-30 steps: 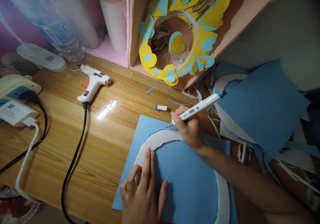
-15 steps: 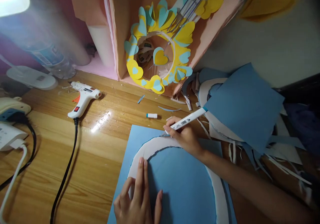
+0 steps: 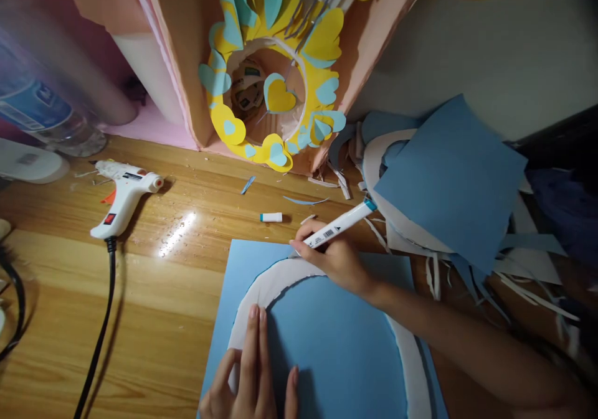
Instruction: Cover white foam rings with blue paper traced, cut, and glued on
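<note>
A blue sheet of paper [image 3: 331, 357] lies on the wooden table [image 3: 154, 307] with a white paper ring [image 3: 266, 288] on top of it. My left hand [image 3: 252, 375] lies flat on the ring's left side, fingers stretched out. My right hand [image 3: 334, 260] is closed round a white marker [image 3: 339, 223], whose tip touches the sheet at the ring's outer top edge. The marker's cap [image 3: 271, 217] lies on the table just beyond the sheet.
A white hot glue gun [image 3: 122, 193] with a black cord [image 3: 100, 332] lies at the left. A pink cardboard structure with a yellow and blue heart wreath [image 3: 271, 76] stands at the back. Blue sheets and white paper scraps [image 3: 443, 182] pile up at the right. A water bottle [image 3: 42, 114] stands far left.
The view has swung right, so everything has slid left in the frame. My right hand with the marker has moved a little leftward along the ring's outer edge. My left hand stays pressed on the ring.
</note>
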Motion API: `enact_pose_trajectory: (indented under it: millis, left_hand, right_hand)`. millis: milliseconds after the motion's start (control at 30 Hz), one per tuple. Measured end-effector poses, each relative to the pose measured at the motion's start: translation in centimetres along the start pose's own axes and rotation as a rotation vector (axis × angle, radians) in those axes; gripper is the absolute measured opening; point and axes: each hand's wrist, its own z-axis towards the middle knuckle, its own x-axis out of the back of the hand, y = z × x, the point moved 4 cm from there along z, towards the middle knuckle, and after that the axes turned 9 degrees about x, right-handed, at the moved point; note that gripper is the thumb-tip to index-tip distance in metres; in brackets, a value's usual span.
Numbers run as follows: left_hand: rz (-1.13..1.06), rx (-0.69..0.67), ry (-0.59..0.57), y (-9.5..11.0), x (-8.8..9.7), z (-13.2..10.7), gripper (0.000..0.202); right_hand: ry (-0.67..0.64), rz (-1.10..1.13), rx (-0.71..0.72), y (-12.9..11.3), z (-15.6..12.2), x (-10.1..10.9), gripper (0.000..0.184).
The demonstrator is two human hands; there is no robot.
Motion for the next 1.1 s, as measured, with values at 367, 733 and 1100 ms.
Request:
enact_pose_trajectory:
  millis: [367, 733, 1100]
  left_hand:
    - [0.068, -0.14, -0.022, 0.1, 0.7, 0.7, 0.073]
    - [0.063, -0.041, -0.037, 0.1, 0.5, 0.4, 0.069]
    - [0.083, -0.157, -0.029, -0.1, 0.5, 0.5, 0.074]
  right_hand:
    - [0.138, -0.146, 0.045, -0.3, -0.6, 0.8, 0.023]
    - [0.213, -0.228, 0.083, -0.7, -0.7, 1.0, 0.027]
    - [0.286, -0.212, 0.071, -0.9, -0.9, 1.5, 0.028]
